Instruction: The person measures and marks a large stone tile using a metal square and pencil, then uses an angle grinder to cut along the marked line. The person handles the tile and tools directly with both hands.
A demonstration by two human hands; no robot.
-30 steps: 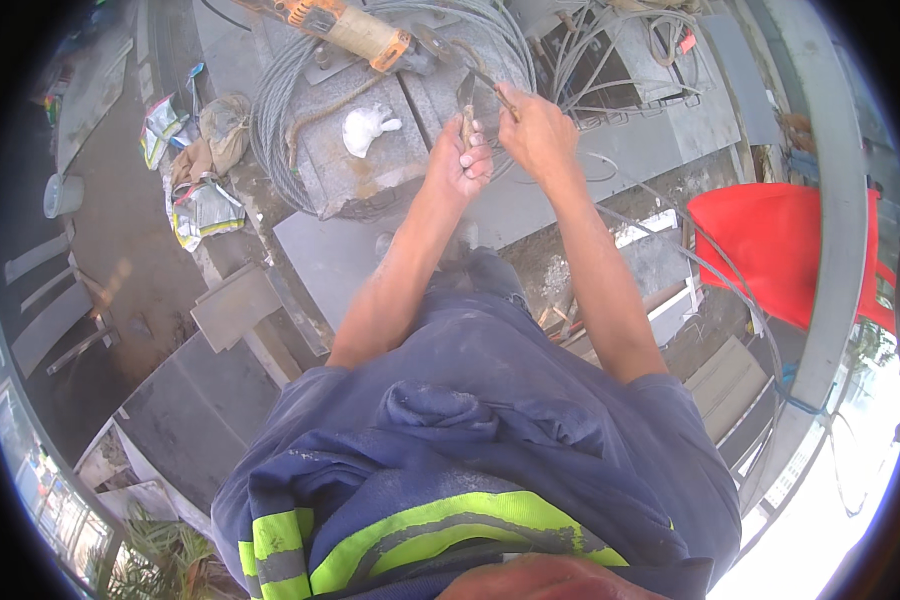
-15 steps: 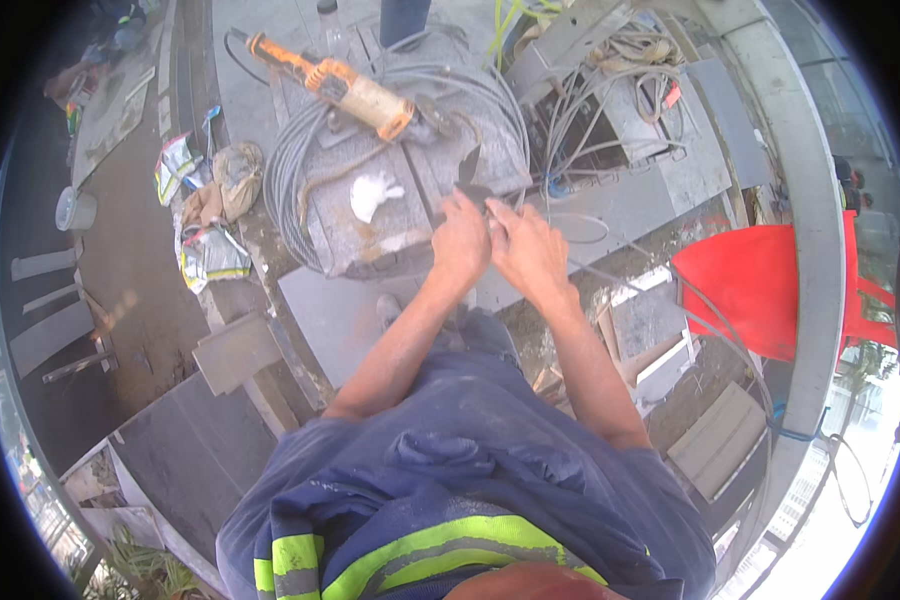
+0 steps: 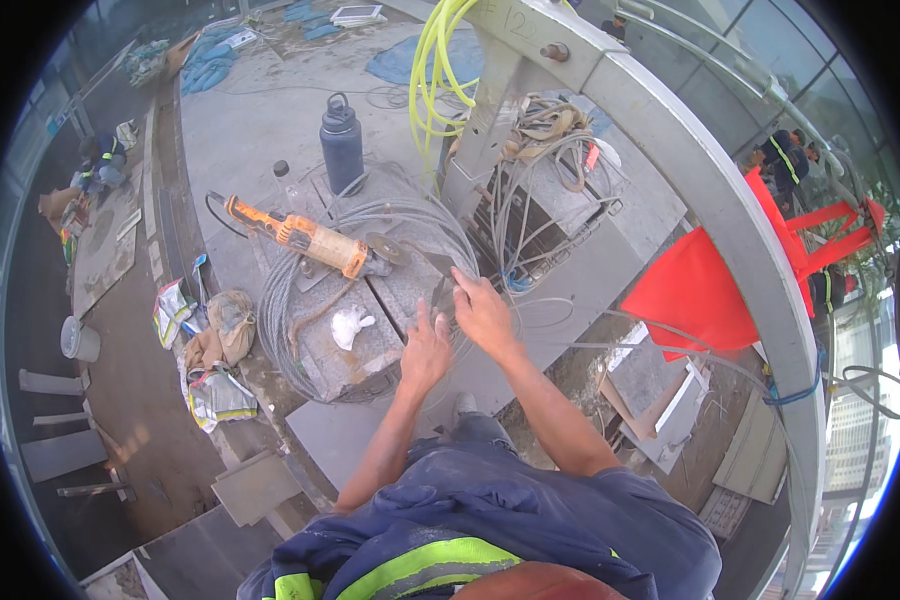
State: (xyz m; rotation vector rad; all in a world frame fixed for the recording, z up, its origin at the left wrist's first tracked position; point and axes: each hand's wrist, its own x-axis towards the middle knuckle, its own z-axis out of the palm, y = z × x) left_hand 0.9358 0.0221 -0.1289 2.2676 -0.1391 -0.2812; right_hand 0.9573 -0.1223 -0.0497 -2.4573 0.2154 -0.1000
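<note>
Both my hands are close together in front of me over a stone-topped block (image 3: pixel 370 350). My right hand (image 3: pixel 482 315) pinches a small dark flat piece (image 3: pixel 443 288) with thin, angular edges; its exact kind cannot be made out. My left hand (image 3: pixel 426 352) has its fingertips closed at the lower end of that piece. Just beyond and left of my hands lies an orange angle grinder (image 3: pixel 315 243) with a worn pale body, its disc (image 3: pixel 388 250) toward me. A crumpled white wad (image 3: pixel 350 327) rests on the block, left of my left hand.
A coil of grey cable (image 3: pixel 280 300) rings the block. Behind stand a dark blue flask (image 3: pixel 341 148) and a clear bottle (image 3: pixel 288 185). A grey metal beam (image 3: pixel 690 150) arches on the right, near a red bag (image 3: pixel 695 290). Dusty sacks (image 3: pixel 232 320) lie left.
My view has tilted up, bringing the flask, yellow hose and more of the beam into sight. My hands have moved slightly apart, the right now farther forward, with the dark piece still held.
</note>
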